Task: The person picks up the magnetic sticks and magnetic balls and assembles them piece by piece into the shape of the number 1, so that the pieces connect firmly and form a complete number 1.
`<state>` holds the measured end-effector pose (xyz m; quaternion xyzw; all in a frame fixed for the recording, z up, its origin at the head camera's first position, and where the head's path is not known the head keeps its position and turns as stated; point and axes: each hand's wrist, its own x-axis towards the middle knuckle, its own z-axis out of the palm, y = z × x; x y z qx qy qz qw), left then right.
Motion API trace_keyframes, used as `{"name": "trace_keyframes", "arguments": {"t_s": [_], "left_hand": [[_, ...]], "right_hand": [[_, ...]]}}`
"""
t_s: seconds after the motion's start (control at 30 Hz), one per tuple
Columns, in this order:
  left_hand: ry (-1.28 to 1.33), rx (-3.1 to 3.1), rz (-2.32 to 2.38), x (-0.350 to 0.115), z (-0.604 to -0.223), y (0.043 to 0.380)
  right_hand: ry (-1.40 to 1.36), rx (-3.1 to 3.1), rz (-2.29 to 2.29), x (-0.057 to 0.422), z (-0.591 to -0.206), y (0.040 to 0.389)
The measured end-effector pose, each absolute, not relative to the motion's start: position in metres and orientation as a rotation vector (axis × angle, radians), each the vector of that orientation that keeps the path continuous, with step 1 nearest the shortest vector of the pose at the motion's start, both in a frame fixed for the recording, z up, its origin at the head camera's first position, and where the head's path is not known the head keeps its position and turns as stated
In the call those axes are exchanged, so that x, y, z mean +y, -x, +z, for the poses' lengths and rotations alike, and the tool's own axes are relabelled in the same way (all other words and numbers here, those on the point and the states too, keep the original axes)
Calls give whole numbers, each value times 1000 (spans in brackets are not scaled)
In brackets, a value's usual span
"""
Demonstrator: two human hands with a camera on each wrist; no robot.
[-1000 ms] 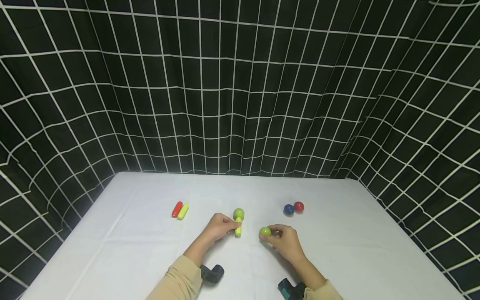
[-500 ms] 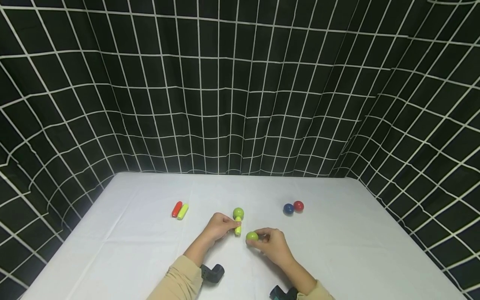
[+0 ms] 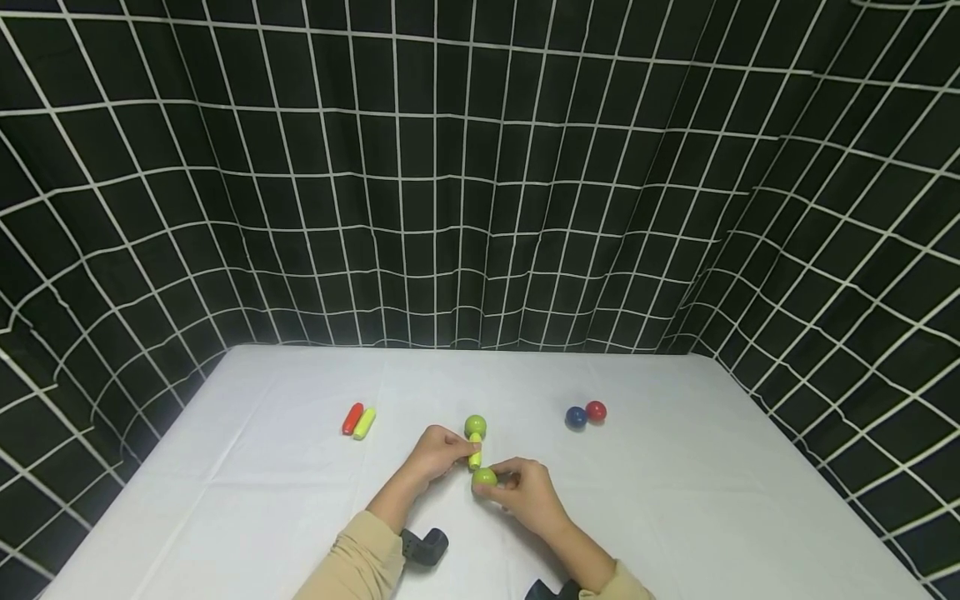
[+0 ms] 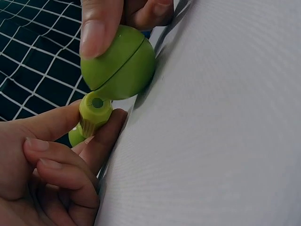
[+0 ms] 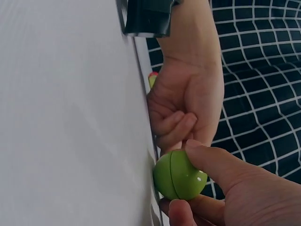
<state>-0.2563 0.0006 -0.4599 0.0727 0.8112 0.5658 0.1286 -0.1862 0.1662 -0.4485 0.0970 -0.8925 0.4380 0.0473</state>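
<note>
In the head view a yellow-green stick point(image 3: 475, 457) lies mid-table, with a green ball point(image 3: 475, 427) at its far end. My left hand point(image 3: 437, 452) pinches the stick between thumb and fingers. A second green ball point(image 3: 484, 477) is in my right hand point(image 3: 528, 496), gripped by thumb and fingertips, right at the stick's near end. The left wrist view shows the stick's end face point(image 4: 97, 103) with a small round hole, and the held ball point(image 4: 120, 66) overlapping its edge. A seam line runs around this ball, also plain in the right wrist view.
A red stick point(image 3: 352, 418) and another yellow-green stick point(image 3: 364, 423) lie side by side on the left. A blue ball point(image 3: 576, 417) and a red ball point(image 3: 596, 411) sit together at the right. Behind the white table point(image 3: 285, 500) hangs a dark grid curtain point(image 3: 450, 200).
My right hand has carried its green ball left and slightly nearer, from beside the stick to its near end. My left hand keeps its pinch on the stick, nearly unmoved.
</note>
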Motion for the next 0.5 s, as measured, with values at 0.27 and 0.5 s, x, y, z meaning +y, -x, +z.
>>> {"name": "trace_keyframes", "arguments": {"t_s": [0.27, 0.5], "left_hand": [[-212, 2349, 1647, 0, -460, 256], [-225, 2356, 1647, 0, -460, 257]], "right_hand": [[-316, -2719, 1309, 157, -450, 188], [-306, -2712, 1303, 154, -450, 190]]}}
